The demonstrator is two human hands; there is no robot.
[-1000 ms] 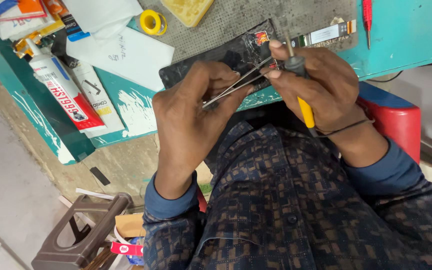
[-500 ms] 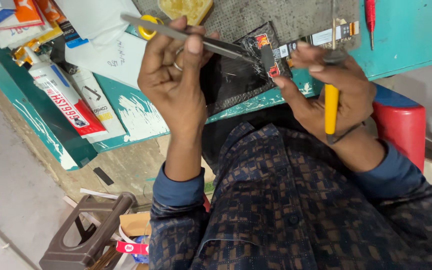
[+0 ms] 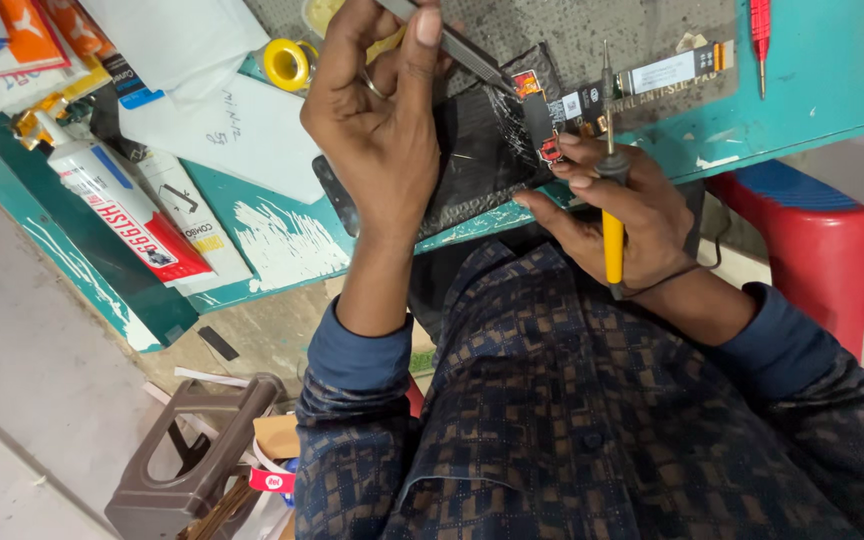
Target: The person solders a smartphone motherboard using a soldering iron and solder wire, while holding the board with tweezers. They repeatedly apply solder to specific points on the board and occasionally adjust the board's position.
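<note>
Now | left hand [image 3: 377,120] pinches thin steel tweezers [image 3: 462,45] | right hand [image 3: 617,215] grips yellow-handled screwdriver [image 3: 610,200] | cracked black panel [image 3: 477,150]

Open grey mat [image 3: 652,25] beyond the phone [image 3: 482,150]; yellow tape roll [image 3: 287,63], papers [image 3: 222,135] crowding the left.

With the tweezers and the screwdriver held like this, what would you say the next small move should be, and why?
Probably lower the tweezers tip onto the small red-marked part. The left hand holds them just at it, while the right hand steadies the phone and holds the yellow-handled screwdriver upright, clear of it.
</note>
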